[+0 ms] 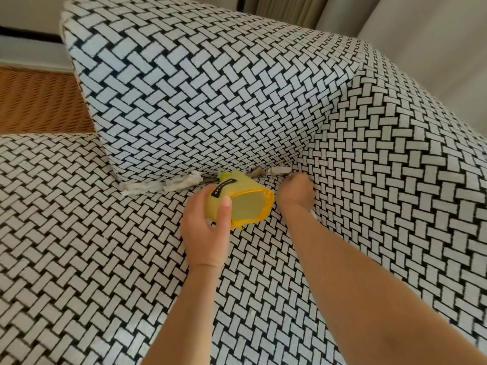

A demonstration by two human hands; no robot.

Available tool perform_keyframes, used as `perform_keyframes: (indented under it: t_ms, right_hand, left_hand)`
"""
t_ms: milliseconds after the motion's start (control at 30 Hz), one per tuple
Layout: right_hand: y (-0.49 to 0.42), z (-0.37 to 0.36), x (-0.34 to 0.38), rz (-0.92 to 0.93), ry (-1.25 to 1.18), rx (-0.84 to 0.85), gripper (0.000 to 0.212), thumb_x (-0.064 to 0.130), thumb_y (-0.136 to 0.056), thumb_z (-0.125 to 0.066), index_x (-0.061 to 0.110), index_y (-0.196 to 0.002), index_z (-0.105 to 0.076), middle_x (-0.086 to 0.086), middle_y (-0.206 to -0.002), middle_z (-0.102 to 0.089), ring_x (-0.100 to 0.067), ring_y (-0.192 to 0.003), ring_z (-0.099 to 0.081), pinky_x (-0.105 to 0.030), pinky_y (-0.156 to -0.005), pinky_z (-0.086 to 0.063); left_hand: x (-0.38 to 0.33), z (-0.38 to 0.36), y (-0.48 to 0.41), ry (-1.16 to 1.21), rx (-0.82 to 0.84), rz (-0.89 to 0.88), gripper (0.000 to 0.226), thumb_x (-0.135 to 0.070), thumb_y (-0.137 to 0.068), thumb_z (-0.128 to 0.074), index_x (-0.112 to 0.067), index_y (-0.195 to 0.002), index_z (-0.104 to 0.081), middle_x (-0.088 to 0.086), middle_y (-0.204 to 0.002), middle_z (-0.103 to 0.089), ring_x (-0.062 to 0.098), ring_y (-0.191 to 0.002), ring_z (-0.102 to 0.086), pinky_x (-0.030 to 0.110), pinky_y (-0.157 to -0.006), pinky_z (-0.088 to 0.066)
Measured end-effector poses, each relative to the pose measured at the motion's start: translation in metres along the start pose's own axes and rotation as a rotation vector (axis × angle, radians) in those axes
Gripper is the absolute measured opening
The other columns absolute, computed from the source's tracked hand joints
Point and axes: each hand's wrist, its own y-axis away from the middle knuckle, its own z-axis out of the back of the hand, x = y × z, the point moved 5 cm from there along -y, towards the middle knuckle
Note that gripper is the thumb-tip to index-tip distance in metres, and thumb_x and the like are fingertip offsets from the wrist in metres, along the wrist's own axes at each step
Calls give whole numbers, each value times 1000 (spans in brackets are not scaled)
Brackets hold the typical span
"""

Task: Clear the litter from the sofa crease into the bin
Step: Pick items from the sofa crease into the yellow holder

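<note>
My left hand [208, 227] grips a small yellow fabric bin [243, 200], tilted on its side with the mouth facing right, just in front of the sofa crease. White crumpled paper litter [168, 183] lies along the crease to the left of the bin. Grey-beige scraps [268, 170] sit in the crease to its right. My right hand [296, 191] is curled knuckles-up at the crease right of the bin, fingertips tucked toward the scraps; whether it holds anything is hidden.
The sofa seat [105, 259] and back cushion [197, 88] wear a black-and-white woven-pattern cover. A second cushion [395, 167] slopes at the right. An orange rattan surface [39, 101] shows at the far left, pale curtains [421, 27] behind.
</note>
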Motion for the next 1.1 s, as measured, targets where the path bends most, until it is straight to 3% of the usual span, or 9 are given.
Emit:
perform_keyframes:
  t_ms: [133, 400, 567, 667, 767, 833, 1000, 1100]
  right_hand:
    - [4, 0, -1, 29, 3, -45, 25, 18, -96, -43, 11, -105, -65, -13, -107, -65, -30, -97, -60, -30, -65, -39]
    - [-13, -12, -3, -1, 27, 161, 27, 27, -91, -52, 9, -108, -62, -10, -106, -65, -28, -93, -61, -29, -65, -45]
    - [0, -6, -5, 10, -18, 32, 25, 22, -94, -47, 10, -110, -62, -12, -110, -64, -31, -99, -59, -31, -70, -41]
    - [6, 0, -3, 106, -76, -50, 24, 24, -95, -46, 12, -103, -65, -9, -96, -67, -26, -86, -60, -27, -64, -39]
    - [15, 3, -6, 233, -305, -93, 24, 24, -95, -47, 13, -83, -64, 4, -64, -54, -10, -56, -45, -25, -55, -34]
    - [28, 6, -13, 290, -573, -91, 26, 21, -95, -48, 12, -74, -58, 6, -56, -44, -8, -51, -35, -24, -51, -32]
    - [45, 12, -12, 316, -977, 58, 15, 15, -89, -58, 20, -75, -55, 0, -66, -53, -12, -61, -46, -23, -54, -40]
    - [48, 20, -9, 358, -1091, 122, 18, 15, -85, -63, 25, -71, -57, 6, -69, -54, -8, -66, -48, -25, -59, -41]
  left_hand:
    - [1, -2, -1, -49, -1, 19, 64, -61, -79, -36, -16, -118, -59, 3, -114, -61, 19, -105, -58, 45, -82, -54]
    - [-1, -3, 0, -100, -6, 14, 65, -61, -79, -35, -15, -119, -58, 4, -113, -62, 21, -102, -59, 45, -78, -55]
    - [-2, -3, 1, -105, -6, 9, 66, -62, -78, -34, -15, -118, -59, 4, -112, -62, 21, -102, -59, 45, -77, -55]
    - [0, -3, 0, -113, -8, 3, 67, -63, -80, -34, -15, -118, -58, 5, -112, -62, 22, -103, -59, 47, -78, -54]
    - [-1, -3, 1, -97, -13, 0, 66, -61, -80, -34, -14, -118, -59, 5, -111, -63, 22, -102, -59, 47, -78, -54]
    - [-3, -3, 0, -82, -23, 2, 64, -60, -80, -35, -14, -116, -60, 5, -111, -63, 21, -101, -59, 45, -78, -54]
    - [1, -4, 0, -65, -40, 17, 63, -60, -78, -36, -15, -115, -60, 4, -110, -63, 20, -101, -60, 32, -76, -52]
    - [0, -4, 0, -105, -45, 8, 66, -62, -77, -36, -16, -117, -59, 3, -112, -63, 18, -102, -59, 25, -78, -51]
